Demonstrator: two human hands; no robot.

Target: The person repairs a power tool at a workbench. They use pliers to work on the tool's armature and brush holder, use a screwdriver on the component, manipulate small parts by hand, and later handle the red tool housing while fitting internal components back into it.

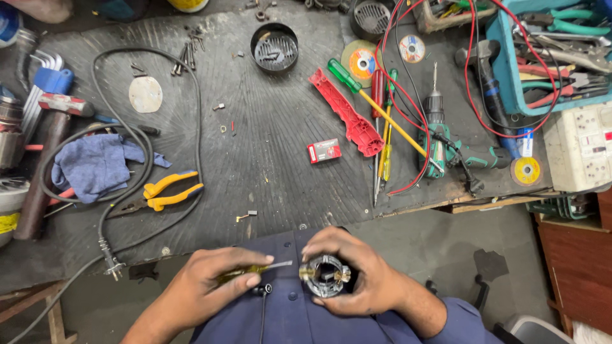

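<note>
At the bottom centre of the frame the right hand (pixel 360 277) is clamped around a round metal motor part (pixel 325 276), fingers curled over its top and thumb under it, so the open end with its brass pieces faces the camera. The left hand (pixel 213 280), at bottom left of centre, is closed on a small screwdriver (pixel 255 269) with a yellowish handle; its metal tip points right and ends just beside the rim of the motor part. Whether the tip touches the rim I cannot tell. Both hands sit over a blue shirt (pixel 287 312) at the lower edge.

Above them lies a dark mat (pixel 274 127) that covers the bench. At centre left of the frame, yellow-handled pliers (pixel 159 194) rest near a blue rag (pixel 95 165), and a black cable (pixel 146 146) loops around both and ends in a plug (pixel 111 264) at lower left. A hammer (pixel 48 153) lies at the left edge. Near the middle sits a small red box (pixel 324 151). Right of it lies a red plastic handle shell (pixel 347 114), then a green-and-yellow screwdriver (pixel 370 99) and a green drill (pixel 440 140), crossed by red wires (pixel 414 114). At top centre stands a black round cap (pixel 274 48). The upper right corner holds a blue tray (pixel 500 76) of pliers, with a white socket box (pixel 580 146) just below it.
</note>
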